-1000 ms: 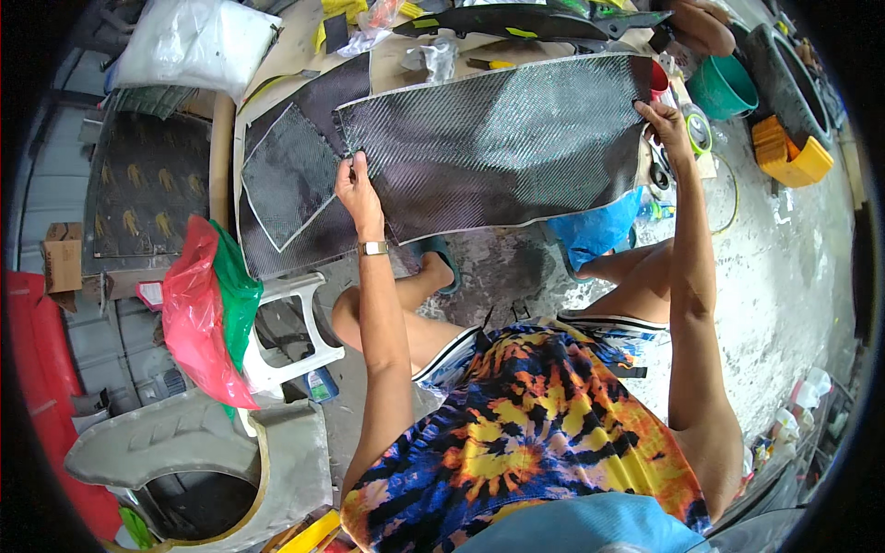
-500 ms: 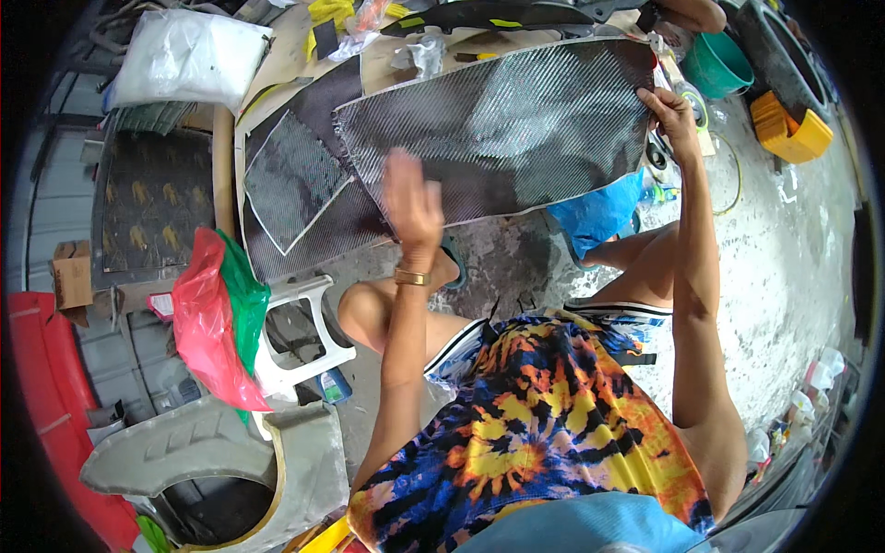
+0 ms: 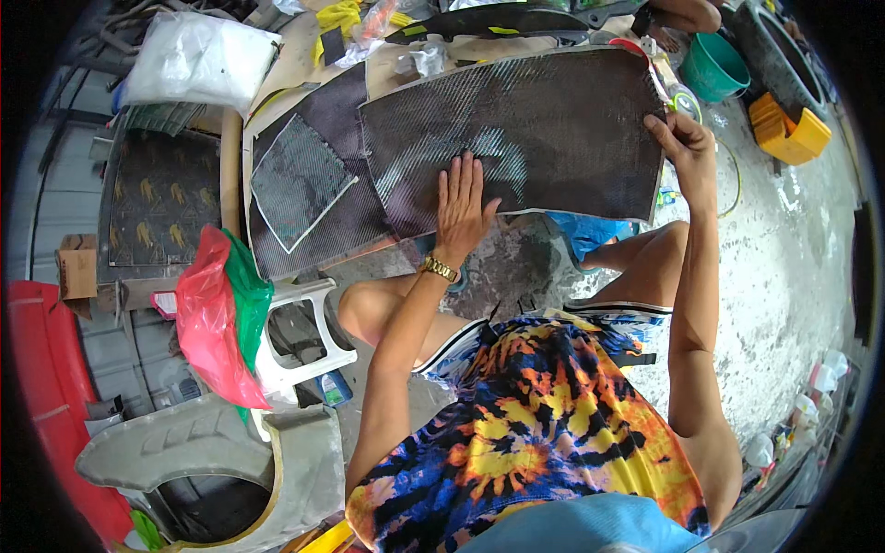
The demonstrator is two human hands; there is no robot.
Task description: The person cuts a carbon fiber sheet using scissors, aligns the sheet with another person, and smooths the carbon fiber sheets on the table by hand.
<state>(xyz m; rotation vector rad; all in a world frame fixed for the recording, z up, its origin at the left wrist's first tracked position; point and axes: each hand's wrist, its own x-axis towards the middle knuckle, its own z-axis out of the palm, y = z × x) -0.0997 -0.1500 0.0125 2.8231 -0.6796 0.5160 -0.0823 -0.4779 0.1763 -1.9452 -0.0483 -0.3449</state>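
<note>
A large dark sheet of woven carbon fibre cloth [image 3: 572, 129] with pale edges lies across the work table in front of me. My left hand [image 3: 464, 198] rests flat on its near part, fingers stretched out and holding nothing. At the sheet's right edge, my right hand [image 3: 687, 147] pinches the border between thumb and fingers. A smaller four-sided piece of the same woven cloth [image 3: 300, 184] lies to the left, on top of another dark woven sheet [image 3: 343, 111] that runs partly under the large one.
A long black curved part [image 3: 489, 25] lies at the table's far side. Right of the table stand a green bucket [image 3: 717, 64] and yellow containers [image 3: 788, 127]. On the left are a white stool [image 3: 309, 346] with red and green bags, and a grey moulded panel [image 3: 309, 461]. Another person's hand shows at top right.
My left hand has come down onto the sheet and shifted right, fingers now flat. The large sheet has moved slightly right and lies flatter, with my right hand still at its edge.
</note>
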